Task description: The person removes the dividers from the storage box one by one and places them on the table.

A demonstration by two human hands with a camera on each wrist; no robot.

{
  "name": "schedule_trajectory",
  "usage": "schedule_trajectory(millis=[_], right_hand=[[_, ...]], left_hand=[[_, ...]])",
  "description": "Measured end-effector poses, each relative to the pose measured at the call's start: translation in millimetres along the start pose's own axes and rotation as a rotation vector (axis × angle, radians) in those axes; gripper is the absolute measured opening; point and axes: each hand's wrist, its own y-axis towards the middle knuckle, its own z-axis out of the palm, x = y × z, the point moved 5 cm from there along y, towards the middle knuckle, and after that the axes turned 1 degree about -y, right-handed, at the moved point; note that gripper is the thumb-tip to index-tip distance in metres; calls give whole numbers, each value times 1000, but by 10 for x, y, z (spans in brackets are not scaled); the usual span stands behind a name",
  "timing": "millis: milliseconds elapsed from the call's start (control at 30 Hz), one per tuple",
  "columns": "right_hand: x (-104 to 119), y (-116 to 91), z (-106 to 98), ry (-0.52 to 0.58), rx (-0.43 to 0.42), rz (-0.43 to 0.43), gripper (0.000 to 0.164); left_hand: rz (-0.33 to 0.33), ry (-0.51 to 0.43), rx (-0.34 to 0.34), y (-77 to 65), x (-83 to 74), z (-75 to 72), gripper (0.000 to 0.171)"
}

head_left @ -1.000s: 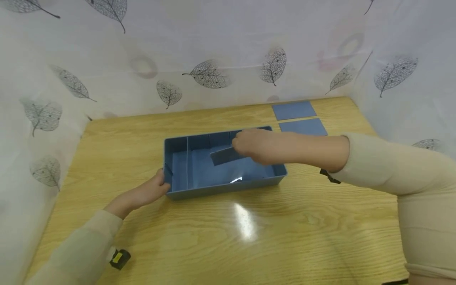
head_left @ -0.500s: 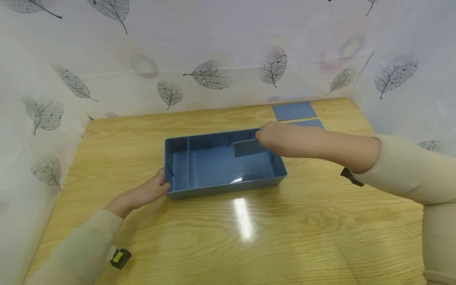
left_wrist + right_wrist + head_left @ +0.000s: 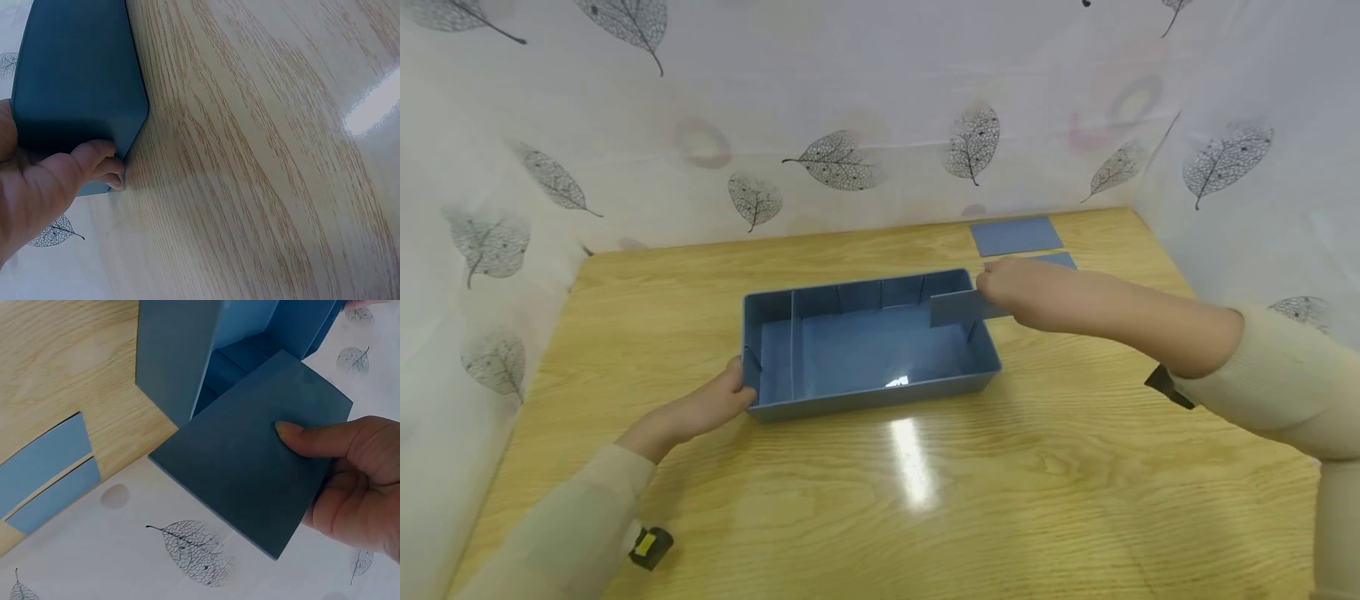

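A long blue-grey storage box (image 3: 872,400) stands on the table, one divider (image 3: 793,346) fitted across it near its left end. At the box's left end my left hand (image 3: 722,398) grips the end wall, thumb on the near side; the left wrist view shows its fingers curled against the box (image 3: 81,69). My right hand (image 3: 1026,292) holds a loose rectangular divider panel (image 3: 953,308) above the right end of the box. In the right wrist view the thumb presses the face of that panel (image 3: 256,450), fingers behind it.
Two flat blue panels (image 3: 1017,236) lie on the wooden table (image 3: 820,500) at the back right, the nearer one partly hidden by my right hand. White cloth with a leaf print (image 3: 880,100) hangs behind the table and on both sides.
My right hand has carried the divider panel to the right, from over the middle of the box to its right end. The left hand keeps its grip on the box.
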Motion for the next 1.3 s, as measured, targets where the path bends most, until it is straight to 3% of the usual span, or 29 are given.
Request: schedule_trajectory(millis=[200, 600, 900, 1300], right_hand=[[-137, -103, 49, 16, -22, 66, 23], [-522, -349, 246, -11, -121, 52, 24], [-745, -442, 356, 23, -53, 105, 21], [-854, -601, 480, 27, -77, 121, 19]], left_hand=[[12, -8, 2, -8, 9, 4, 69], [-17, -14, 21, 1, 13, 21, 72], [-12, -1, 11, -5, 18, 3, 72], [15, -24, -4, -4, 16, 0, 71]])
